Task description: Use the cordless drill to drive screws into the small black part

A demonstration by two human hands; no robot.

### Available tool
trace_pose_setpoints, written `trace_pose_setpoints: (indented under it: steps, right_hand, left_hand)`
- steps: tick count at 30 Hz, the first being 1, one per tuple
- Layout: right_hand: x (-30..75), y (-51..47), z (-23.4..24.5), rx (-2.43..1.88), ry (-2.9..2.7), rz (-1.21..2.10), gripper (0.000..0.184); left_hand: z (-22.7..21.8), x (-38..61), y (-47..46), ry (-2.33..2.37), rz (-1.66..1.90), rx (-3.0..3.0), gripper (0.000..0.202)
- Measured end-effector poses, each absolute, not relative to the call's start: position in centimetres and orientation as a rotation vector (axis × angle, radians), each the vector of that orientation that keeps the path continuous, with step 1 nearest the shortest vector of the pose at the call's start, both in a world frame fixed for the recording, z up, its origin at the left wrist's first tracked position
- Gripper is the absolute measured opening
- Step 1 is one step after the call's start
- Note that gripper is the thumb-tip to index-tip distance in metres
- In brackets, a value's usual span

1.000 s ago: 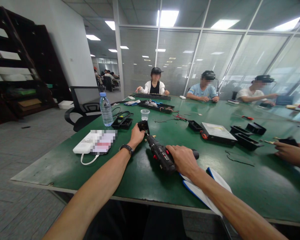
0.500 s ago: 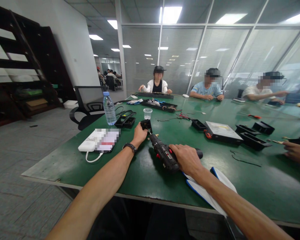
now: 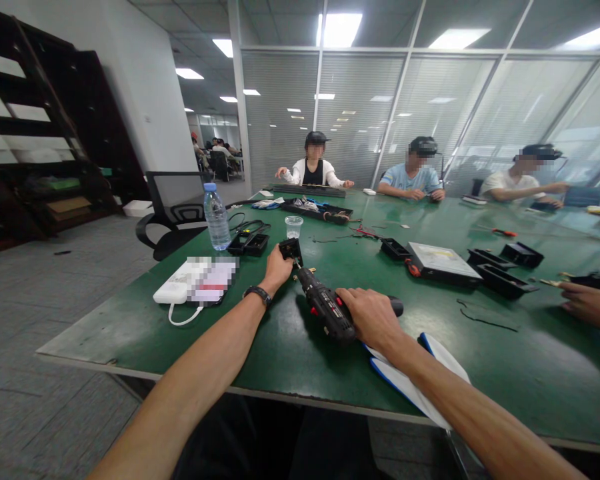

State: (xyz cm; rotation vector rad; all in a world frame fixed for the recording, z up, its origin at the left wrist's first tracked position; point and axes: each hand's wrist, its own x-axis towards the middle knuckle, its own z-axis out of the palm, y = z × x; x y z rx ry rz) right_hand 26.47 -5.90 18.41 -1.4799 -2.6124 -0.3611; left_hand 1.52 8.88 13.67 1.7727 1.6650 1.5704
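Note:
My right hand [image 3: 375, 315] is wrapped round the grip of a black and red cordless drill [image 3: 325, 307], which lies on its side in the air over the table. Its bit points away from me, at a small black plastic housing [image 3: 291, 250]. My left hand [image 3: 279, 267] grips that housing from the left, close to the bit's tip. Whether the bit sits in a screw is too small to tell. Small brass-coloured pieces [image 3: 311, 270] lie just beside the drill's chuck. A clear plastic cup [image 3: 293, 227] stands behind the housing.
On the green table [image 3: 145, 333], a water bottle [image 3: 217, 219] and a white power bank [image 3: 177, 283] with a phone are at left. White gloves [image 3: 405, 383] lie under my right forearm. A metal-cased box [image 3: 443, 263] and black trays [image 3: 503, 280] are at right. Co-workers sit around.
The view has shifted very slightly. Both hands, the drill and the black housing keep the same positions relative to each other.

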Motion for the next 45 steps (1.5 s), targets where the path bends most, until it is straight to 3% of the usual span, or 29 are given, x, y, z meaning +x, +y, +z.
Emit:
trace_pose_setpoints:
  steps: [45]
  right_hand:
    - [26.53,-5.69,18.06,-1.445,-2.596,-0.404,0.033]
  left_hand:
    - [13.92,1.51,8.73,1.670,1.563,1.763,0.036]
